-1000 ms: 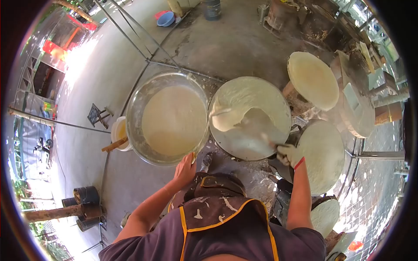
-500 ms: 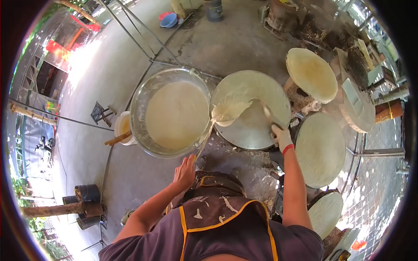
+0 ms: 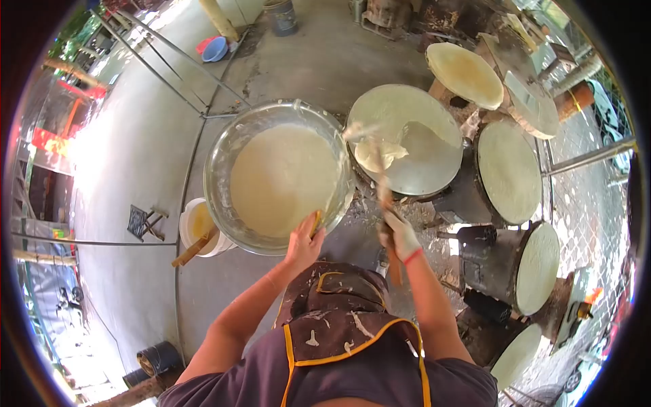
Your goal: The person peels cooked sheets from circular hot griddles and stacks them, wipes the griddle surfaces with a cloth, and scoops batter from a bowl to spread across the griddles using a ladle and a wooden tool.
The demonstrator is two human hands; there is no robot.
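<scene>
My left hand [image 3: 304, 245] is closed round the handle of a ladle at the near rim of a big metal basin [image 3: 211, 203] of pale batter [image 3: 285, 180]. The ladle's far end is blurred near the basin's right rim. My right hand [image 3: 400, 237], with a red band at the wrist, grips the wooden handle of a spreader [image 3: 384, 193]. Its blurred upper end is over the round griddle [image 3: 427, 173]. Pale batter coats the griddle's left and upper parts, with a thick fold [image 3: 381, 156] at its left. A greyer patch shows at lower right.
Several round, pale-topped griddles [image 3: 510, 173] stand along my right. A browned round sheet [image 3: 464, 76] lies beyond. Left of the basin are a white bucket [image 3: 193, 227] with a wooden stick [image 3: 194, 247] and a small folding stool [image 3: 146, 222]. Metal poles [image 3: 173, 60] cross at upper left.
My right hand has drawn back toward me, bringing the spreader off the griddle's right side. The ladle has shifted toward the basin's right rim. The view has turned, moving the surroundings.
</scene>
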